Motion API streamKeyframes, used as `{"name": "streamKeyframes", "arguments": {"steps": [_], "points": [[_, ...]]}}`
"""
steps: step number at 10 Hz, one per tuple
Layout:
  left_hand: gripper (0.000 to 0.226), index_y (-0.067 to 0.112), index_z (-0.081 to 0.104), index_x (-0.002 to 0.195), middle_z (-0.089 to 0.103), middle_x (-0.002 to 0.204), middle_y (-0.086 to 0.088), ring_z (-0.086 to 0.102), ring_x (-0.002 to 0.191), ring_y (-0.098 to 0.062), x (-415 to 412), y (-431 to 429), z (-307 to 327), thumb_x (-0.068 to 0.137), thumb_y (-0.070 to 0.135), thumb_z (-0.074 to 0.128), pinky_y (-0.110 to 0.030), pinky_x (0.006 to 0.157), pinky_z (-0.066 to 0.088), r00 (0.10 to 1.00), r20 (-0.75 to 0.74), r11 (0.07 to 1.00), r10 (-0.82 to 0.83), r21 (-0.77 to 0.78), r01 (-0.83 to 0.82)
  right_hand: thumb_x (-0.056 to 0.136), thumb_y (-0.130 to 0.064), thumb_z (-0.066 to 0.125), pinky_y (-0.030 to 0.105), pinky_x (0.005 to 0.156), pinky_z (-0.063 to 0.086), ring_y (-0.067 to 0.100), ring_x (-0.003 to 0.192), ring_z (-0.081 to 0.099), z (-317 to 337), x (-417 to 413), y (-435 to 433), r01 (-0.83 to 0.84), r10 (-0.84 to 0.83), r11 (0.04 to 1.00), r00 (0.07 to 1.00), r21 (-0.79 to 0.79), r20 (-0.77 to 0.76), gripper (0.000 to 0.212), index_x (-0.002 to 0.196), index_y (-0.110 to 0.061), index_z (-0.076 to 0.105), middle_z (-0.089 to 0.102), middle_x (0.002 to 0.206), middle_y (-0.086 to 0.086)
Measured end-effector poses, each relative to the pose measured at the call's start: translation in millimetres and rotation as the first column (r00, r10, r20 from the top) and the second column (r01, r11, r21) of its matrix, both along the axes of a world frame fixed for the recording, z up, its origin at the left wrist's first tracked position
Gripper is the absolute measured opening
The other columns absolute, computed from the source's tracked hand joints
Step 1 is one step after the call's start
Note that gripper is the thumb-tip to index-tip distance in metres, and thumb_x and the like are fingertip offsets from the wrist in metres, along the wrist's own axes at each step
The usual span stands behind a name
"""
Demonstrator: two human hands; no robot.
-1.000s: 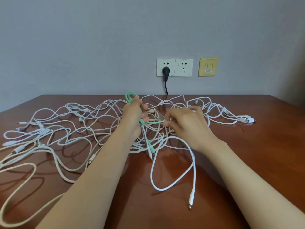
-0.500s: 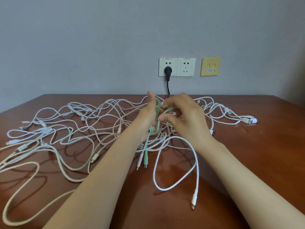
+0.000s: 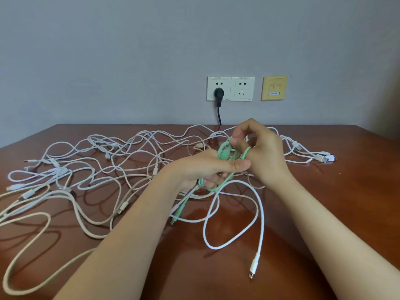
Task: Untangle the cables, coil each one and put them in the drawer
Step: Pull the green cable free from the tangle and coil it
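Wooden table: left hand grips green cable coil (long axis rising rightward); right hand pinches top.

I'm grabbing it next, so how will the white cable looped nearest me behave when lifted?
Probably floppy: the white cable lies in soft loops. Likely light, being thin. Its upper end runs into the tangle, so it may snag.

pile of tangled white cables on brown wooden table | green cable in middle, above them | white wall sockets behind table
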State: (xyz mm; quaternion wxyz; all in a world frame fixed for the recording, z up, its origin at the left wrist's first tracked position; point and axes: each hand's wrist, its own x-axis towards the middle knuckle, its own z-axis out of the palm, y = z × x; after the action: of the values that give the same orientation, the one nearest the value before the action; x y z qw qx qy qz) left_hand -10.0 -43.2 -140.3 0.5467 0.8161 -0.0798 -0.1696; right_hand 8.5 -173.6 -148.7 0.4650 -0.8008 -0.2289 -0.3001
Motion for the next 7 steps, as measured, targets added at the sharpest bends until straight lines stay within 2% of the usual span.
{"name": "streamKeyframes", "arguments": {"steps": [1, 2, 3, 4, 5, 6, 7], "points": [[0.027, 0.016, 0.046, 0.067, 0.042, 0.061, -0.001, 0.034, 0.024, 0.0, 1, 2, -3, 0.094, 0.016, 0.047, -0.011, 0.03, 0.027, 0.999, 0.023, 1.0, -0.024, 0.007, 0.024, 0.078, 0.004, 0.064, 0.009, 0.058, 0.036, 0.0, 0.061, 0.047, 0, 0, 1, -0.001, 0.002, 1.0, 0.999, 0.012, -0.043, 0.035, 0.069, -0.026, 0.051, 0.056, 0.069, -0.005], [0.025, 0.014, 0.042, 0.067, 0.045, 0.051, 0.005, 0.024, 0.028, -0.003, -3, 2, 0, 0.092, 0.015, 0.047, -0.013, 0.034, 0.021, 0.998, 0.032, 0.997, -0.048, 0.069, 0.046, 0.076, 0.011, 0.063, 0.008, 0.054, 0.035, -0.005, 0.053, 0.05, 4, 1, -2, -0.01, 0.018, 0.998, 0.991, 0.056, -0.135, 0.034, 0.07, -0.021, 0.055, 0.054, 0.067, -0.003], [0.021, 0.014, 0.047, 0.075, 0.048, 0.051, 0.005, 0.019, 0.031, -0.004, -2, 3, 1, 0.094, 0.019, 0.039, -0.013, 0.034, 0.018, 0.999, 0.005, 0.999, -0.032, 0.031, 0.032, 0.076, 0.009, 0.065, 0.015, 0.055, 0.039, 0.002, 0.05, 0.044, 11, 0, -9, -0.115, 0.139, 0.989, 0.946, 0.097, -0.293, 0.033, 0.076, -0.023, 0.058, 0.055, 0.073, -0.002], [0.03, 0.015, 0.046, 0.075, 0.039, 0.043, 0.007, 0.023, 0.034, -0.005, 2, 5, -2, 0.098, 0.021, 0.028, -0.014, 0.033, 0.022, 0.999, 0.036, 0.999, -0.022, -0.047, 0.024, 0.083, 0.01, 0.058, 0.016, 0.046, 0.04, 0.004, 0.045, 0.049, 14, -1, -17, -0.218, 0.375, 0.91, 0.798, 0.353, -0.472, 0.027, 0.087, -0.017, 0.06, 0.057, 0.075, -0.001], [0.035, 0.014, 0.045, 0.072, 0.034, 0.038, 0.008, 0.044, 0.041, -0.007, 6, 4, -4, 0.1, 0.021, 0.026, -0.021, 0.049, 0.032, 0.997, 0.08, 0.993, 0.011, -0.122, -0.001, 0.089, 0.007, 0.047, 0.018, 0.044, 0.043, 0.009, 0.044, 0.054, 17, 1, -20, -0.175, 0.468, 0.84, 0.715, 0.514, -0.52, 0.024, 0.087, -0.012, 0.06, 0.059, 0.074, 0.003], [0.033, 0.014, 0.044, 0.073, 0.032, 0.038, 0.008, 0.044, 0.037, -0.008, 6, 4, -4, 0.101, 0.025, 0.03, -0.02, 0.044, 0.035, 0.992, 0.116, 0.988, 0.048, -0.152, -0.03, 0.093, 0.003, 0.04, 0.017, 0.045, 0.046, 0.009, 0.045, 0.057, 19, 2, -20, -0.164, 0.486, 0.821, 0.704, 0.547, -0.518, 0.026, 0.086, -0.011, 0.06, 0.058, 0.074, 0.005], [0.034, 0.015, 0.045, 0.073, 0.032, 0.042, 0.008, 0.032, 0.034, -0.008, 6, 6, -1, 0.101, 0.03, 0.035, -0.016, 0.038, 0.033, 0.973, 0.189, 0.982, 0.134, -0.159, -0.104, 0.094, 0.001, 0.04, 0.016, 0.047, 0.046, 0.01, 0.046, 0.057, 19, 2, -20, -0.172, 0.509, 0.798, 0.706, 0.578, -0.493, 0.027, 0.084, -0.01, 0.062, 0.058, 0.071, 0.004]]}}
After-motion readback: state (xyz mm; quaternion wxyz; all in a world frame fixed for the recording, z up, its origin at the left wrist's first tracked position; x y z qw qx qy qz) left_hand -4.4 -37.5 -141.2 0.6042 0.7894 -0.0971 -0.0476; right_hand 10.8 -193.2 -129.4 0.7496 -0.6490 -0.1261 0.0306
